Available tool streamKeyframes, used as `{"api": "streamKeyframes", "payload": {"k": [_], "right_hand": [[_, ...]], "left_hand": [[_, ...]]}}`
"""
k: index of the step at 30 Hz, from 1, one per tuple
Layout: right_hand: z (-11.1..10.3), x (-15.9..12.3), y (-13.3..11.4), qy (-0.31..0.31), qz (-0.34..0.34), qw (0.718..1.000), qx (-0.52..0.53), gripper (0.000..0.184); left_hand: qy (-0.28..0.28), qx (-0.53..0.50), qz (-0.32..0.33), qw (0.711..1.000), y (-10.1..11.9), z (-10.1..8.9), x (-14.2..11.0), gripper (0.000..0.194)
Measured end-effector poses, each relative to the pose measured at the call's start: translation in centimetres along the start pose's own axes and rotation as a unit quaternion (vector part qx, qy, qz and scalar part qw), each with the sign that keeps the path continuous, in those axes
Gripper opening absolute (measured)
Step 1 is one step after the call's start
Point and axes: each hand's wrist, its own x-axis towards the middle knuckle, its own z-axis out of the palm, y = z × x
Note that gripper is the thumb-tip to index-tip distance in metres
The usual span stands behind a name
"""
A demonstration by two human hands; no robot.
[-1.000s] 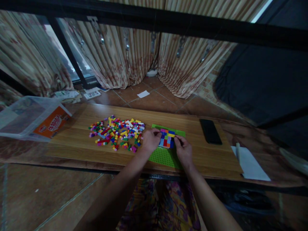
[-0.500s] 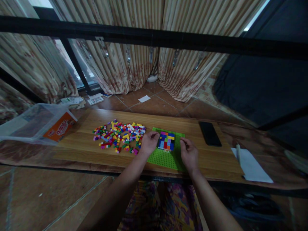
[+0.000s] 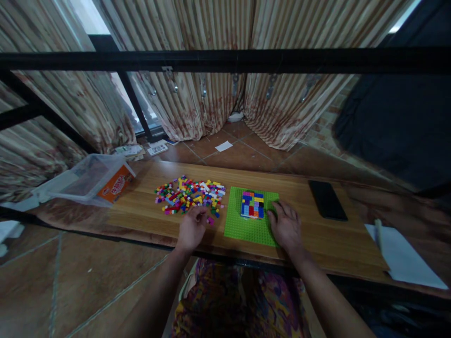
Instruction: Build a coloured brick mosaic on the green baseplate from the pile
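Block panel (image 3: 252, 205) sits on the green baseplate (image 3: 243, 231); right hand (image 3: 286, 224), loosely open, hides some of the plate's edge. Left hand (image 3: 192, 228) is curled by the loose bricks (image 3: 181, 199), can't tell if gripping. Phone (image 3: 327, 200) lies right on the worktop (image 3: 144, 216).

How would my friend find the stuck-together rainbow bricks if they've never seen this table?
Start at the long wooden tabletop. Near its middle, by the right hand, lies a bright green studded baseplate. The patchwork block sits on that plate, its many-coloured bricks packed closely together, unlike the loose bricks scattered to its left.
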Motion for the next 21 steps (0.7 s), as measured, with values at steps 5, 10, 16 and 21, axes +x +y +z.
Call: {"api": "streamKeyframes", "payload": {"k": [5, 10, 16, 21], "right_hand": [[-0.2, -0.1, 0.0, -0.009, 0.004, 1.000, -0.016, 0.046], [-0.4, -0.1, -0.2, -0.008, 0.007, 1.000, -0.015, 0.045], [-0.3, 0.0, -0.3, -0.001, 0.005, 1.000, -0.013, 0.043], [-0.4, 0.1, -0.4, -0.001, 0.002, 1.000, -0.017, 0.042]], "left_hand": [[-0.034, 0.174, 0.060, 0.982, 2.2, 1.9, 0.8, 0.017], [-0.049, 0.285, 0.043, 0.956, 3.6, 3.0, 1.4, 0.018], [-0.045, 0.325, 0.022, 0.944, 3.8, 3.6, 1.9, 0.022], [-0.060, 0.331, 0.037, 0.941, 4.1, 3.5, 2.3, 0.025]]}}
